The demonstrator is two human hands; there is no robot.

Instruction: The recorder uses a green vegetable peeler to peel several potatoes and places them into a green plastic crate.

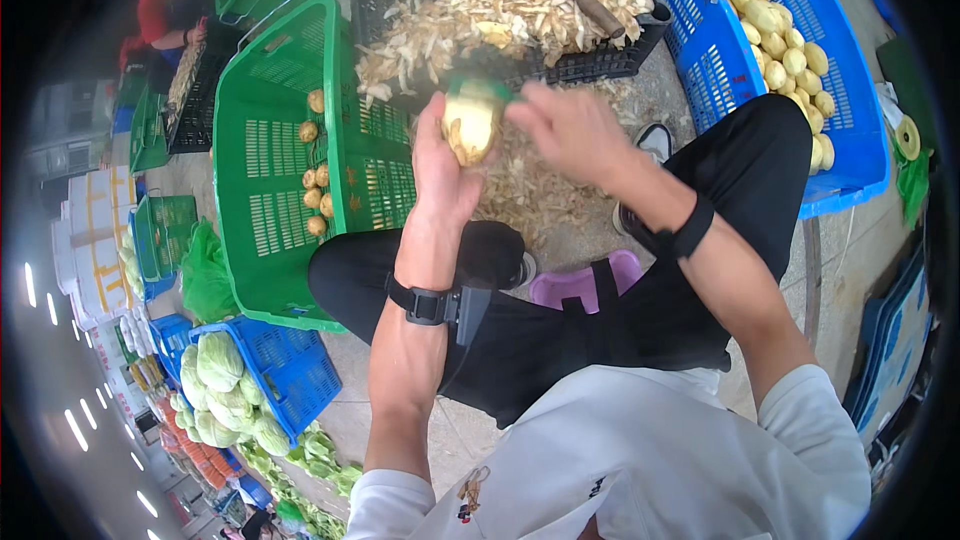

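My left hand (440,165) is wrapped round a partly peeled potato (470,125), pale yellow with brown skin left on its near side. Closed round a green peeler (478,90), my right hand (570,130) is smeared by motion. The peeler's head lies across the far side of the potato, its outline blurred. Just beyond both hands is a black crate (630,58) heaped with potato peelings (450,10). On that heap rests a dark tool with a brown handle (598,12).
Left stands a green crate (235,210) with several unpeeled potatoes (315,178); right, a blue crate (860,155) of peeled potatoes (790,45). Peelings litter the floor (530,190). Cabbages (222,380) fill another blue crate (310,370). A person (165,10) is at far left.
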